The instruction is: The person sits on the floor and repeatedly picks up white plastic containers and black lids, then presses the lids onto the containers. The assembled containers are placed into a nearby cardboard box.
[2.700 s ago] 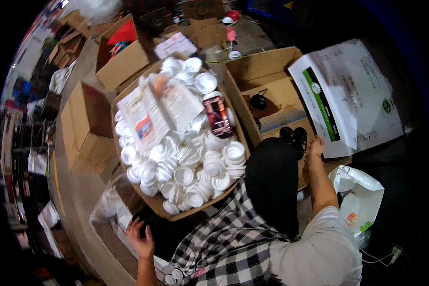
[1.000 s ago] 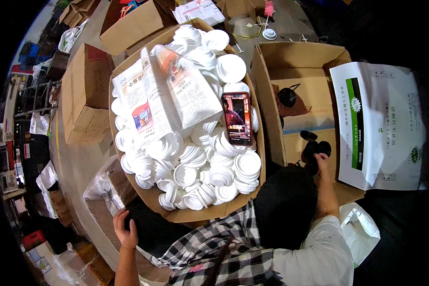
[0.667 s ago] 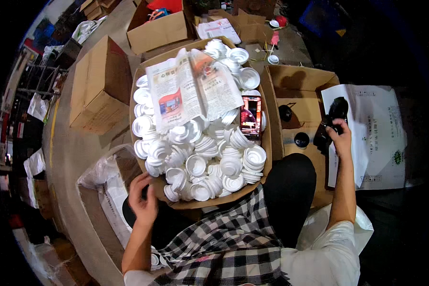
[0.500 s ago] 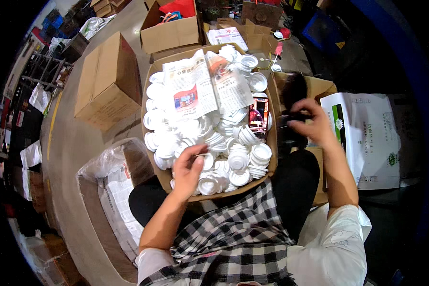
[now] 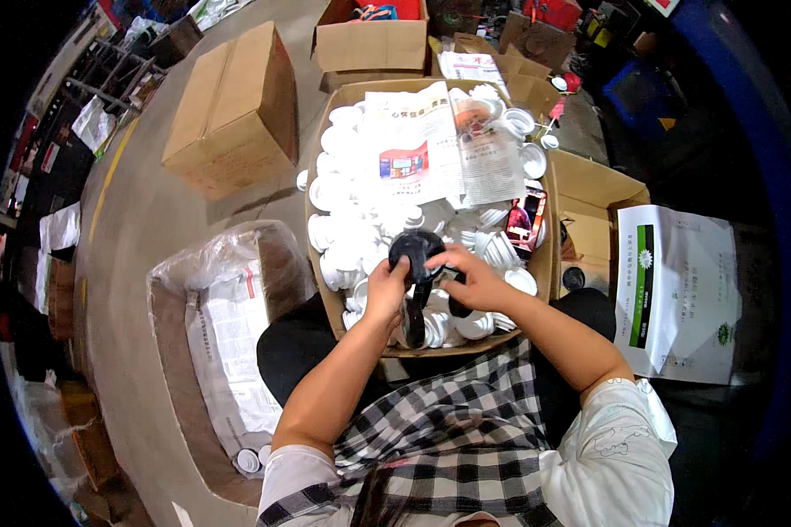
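Above a carton (image 5: 315, 290) heaped with white round plastic lids (image 5: 334, 189), my two hands meet at several glossy black plastic pieces. My left hand (image 5: 387, 292) grips a black round piece (image 5: 417, 247), its thumb on the near left side. From the right, my right hand (image 5: 473, 277) has its fingers closed at the same piece. A long black part (image 5: 416, 318) hangs below between the hands, and another dark part shows under my right fingers. Whether these parts are joined, I cannot tell. Newspaper (image 5: 413, 145) covers the far lids, with a phone (image 5: 526, 220) at the right.
At left stands a plastic-lined carton (image 5: 176, 369) with newspaper and a few white lids (image 5: 248, 460) inside. A closed carton (image 5: 233, 105) sits beyond it. On the right, an open carton (image 5: 589, 180) holds a black round piece (image 5: 573, 278), beside a white printed sack (image 5: 677, 290).
My right hand has come from the right side over the carton with the black pieces. My left hand has moved to meet it and grips one. The view has shifted left.
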Available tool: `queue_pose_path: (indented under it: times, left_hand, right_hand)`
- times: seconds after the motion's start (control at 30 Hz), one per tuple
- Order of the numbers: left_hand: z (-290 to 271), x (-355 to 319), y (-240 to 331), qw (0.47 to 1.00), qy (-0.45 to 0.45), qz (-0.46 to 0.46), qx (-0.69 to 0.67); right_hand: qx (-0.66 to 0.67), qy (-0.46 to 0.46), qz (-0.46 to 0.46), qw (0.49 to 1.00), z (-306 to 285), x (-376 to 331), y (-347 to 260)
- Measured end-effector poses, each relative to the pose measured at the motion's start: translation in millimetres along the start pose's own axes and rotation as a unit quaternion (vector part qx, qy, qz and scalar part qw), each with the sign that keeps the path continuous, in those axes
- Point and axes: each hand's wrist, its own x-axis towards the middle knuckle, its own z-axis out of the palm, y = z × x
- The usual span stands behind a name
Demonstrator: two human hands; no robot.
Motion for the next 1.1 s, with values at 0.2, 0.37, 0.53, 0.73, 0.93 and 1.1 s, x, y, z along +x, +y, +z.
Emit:
queue_pose_path:
  times: [0.2,0.37,0.53,0.73,0.93,1.1]
  left_hand:
    - [-1,16,11,0.994,0.020,-0.008,-0.106]
    - [6,17,11,0.978,-0.022,-0.041,-0.205]
    - [14,9,14,0.979,-0.014,-0.032,-0.202]
    - [22,-5,6,0.983,-0.034,-0.029,-0.178]
    - [26,-15,17,0.998,0.052,0.043,0.001]
    - [15,-20,39,0.986,-0.077,-0.066,-0.131]
  right_hand:
    - [0.089,0.171,0.079,0.978,-23,4,30]
    - [0.217,0.098,0.179,0.955,-16,4,42]
    - [-0.014,0.092,0.031,0.995,0,4,5]
    - [-0.315,0.090,0.018,0.945,10,-2,10]
    - [-0.228,-0.001,0.019,0.973,-6,7,-9]
    - [0.079,-0.113,0.039,0.990,-16,3,-3]
